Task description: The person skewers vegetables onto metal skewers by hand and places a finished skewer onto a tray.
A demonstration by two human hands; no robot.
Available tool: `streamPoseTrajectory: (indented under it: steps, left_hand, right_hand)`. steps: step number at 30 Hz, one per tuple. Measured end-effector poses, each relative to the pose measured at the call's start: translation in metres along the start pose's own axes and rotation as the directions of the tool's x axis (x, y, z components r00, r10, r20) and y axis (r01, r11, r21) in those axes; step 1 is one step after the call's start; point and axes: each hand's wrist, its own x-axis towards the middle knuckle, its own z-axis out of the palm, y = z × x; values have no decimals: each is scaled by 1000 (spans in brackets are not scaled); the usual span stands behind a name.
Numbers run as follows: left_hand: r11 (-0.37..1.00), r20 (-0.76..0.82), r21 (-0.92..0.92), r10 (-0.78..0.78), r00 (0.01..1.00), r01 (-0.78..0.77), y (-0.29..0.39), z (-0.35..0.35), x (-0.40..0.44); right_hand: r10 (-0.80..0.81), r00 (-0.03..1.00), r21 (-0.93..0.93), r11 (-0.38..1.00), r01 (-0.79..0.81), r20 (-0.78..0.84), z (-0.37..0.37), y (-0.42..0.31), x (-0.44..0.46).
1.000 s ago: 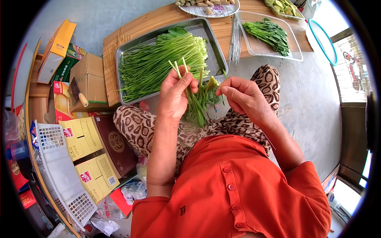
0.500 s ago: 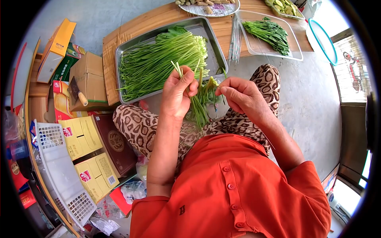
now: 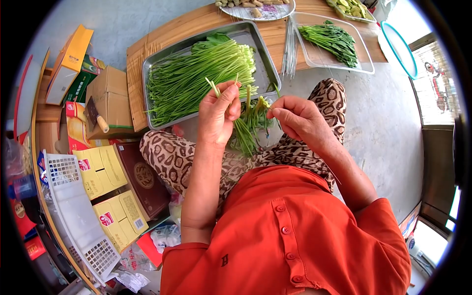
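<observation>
While our left grip (image 3: pixel 216 115) sits slightly farther from our right grip (image 3: pixel 301 118), it still holds stems (image 3: pixel 212 87).
Our right pinches narrow, contents unclear; handling seems unfinished.

Held stalks (image 3: pixel 244 137) are coloured green, paled at the upper tips. Stalk pile (image 3: pixel 196 78) is shaded bright green on the left, faded to pale yellow-green on the right. Tray (image 3: pixel 265 69) is finished silver-grey. Leafy bunch (image 3: pixel 334 43) is toned darker green. Table (image 3: pixel 182 30) is wood-grained, warm brown. Trousers (image 3: pixel 164 153) are leopard-patterned: dark-brown-ringed spots on beige. Shirt (image 3: pixel 305 221) is coloured solid red, marked with a small black emblem (image 3: pixel 224 260). Basin (image 3: pixel 413 75) is rimmed in teal. Cartons (image 3: pixel 101 172) are coloured yellow, printed with red-and-white logos (image 3: pixel 105 219).
</observation>
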Motion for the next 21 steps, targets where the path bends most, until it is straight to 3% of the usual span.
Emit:
streamPoseTrajectory:
  steps: [8,21]
  left_hand:
    - [1000,-77,29,5,997,-3,1,3,0]
    - [999,-65,36,-2,998,4,1,1,-1]
  right_hand:
    - [6,1000,22,1000,-6,10,1,0,-2]
    - [-4,1000,-21,1000,4,-7,4,1,-1]
